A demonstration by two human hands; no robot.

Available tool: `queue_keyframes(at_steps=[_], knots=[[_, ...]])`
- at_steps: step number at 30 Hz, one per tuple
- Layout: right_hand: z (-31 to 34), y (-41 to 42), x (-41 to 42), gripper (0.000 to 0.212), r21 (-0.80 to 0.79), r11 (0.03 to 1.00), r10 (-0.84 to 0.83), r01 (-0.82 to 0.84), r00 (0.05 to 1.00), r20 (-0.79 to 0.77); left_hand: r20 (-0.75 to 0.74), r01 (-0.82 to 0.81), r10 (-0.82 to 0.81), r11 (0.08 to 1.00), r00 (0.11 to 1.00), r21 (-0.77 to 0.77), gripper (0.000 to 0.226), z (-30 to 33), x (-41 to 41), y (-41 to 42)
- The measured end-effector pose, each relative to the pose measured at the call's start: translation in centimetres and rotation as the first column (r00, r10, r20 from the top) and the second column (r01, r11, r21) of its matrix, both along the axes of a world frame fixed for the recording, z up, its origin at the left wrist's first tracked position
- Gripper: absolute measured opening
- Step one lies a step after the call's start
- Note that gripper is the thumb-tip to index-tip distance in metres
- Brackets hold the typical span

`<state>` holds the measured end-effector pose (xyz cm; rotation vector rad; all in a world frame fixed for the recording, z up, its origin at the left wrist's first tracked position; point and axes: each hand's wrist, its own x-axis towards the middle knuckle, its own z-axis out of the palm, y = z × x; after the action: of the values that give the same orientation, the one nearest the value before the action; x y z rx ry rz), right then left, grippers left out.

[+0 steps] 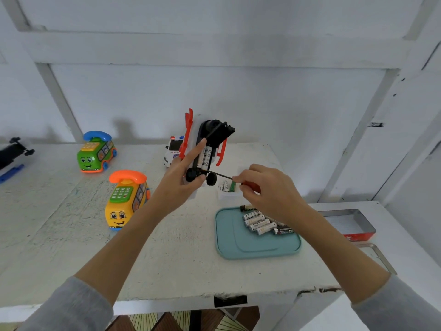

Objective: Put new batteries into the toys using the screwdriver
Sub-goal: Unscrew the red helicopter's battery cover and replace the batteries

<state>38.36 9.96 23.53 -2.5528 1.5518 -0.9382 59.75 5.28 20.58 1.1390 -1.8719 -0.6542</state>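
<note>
Now the left hand (185,174) grips the black-and-red plastic toy helicopter (207,145) upturned above the white table (59,211), while the right hand (260,187) pinches the red-handled screwdriver (229,179), tip at the open battery bay. Slip risk: that levering tip could flick a cell out. Spare batteries (259,222) lie near right on the teal tray (238,244).
</note>
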Motion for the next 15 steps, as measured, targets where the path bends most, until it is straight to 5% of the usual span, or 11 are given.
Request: queue_keyframes(at_steps=[10,15], knots=[[0.6,-0.4,-0.4,0.025,0.020,0.997,-0.068,0.071,0.992,-0.104,0.107,0.024,-0.012,0.994,0.994,-0.107,0.080,0.0,-1.0,-1.9],[-1.1,-0.8,-0.1,0.023,-0.103,0.989,-0.110,0.104,0.992,-0.055,0.090,-0.016,0.028,0.991,0.996,-0.134,0.078,0.5,-1.9,-2.8]])
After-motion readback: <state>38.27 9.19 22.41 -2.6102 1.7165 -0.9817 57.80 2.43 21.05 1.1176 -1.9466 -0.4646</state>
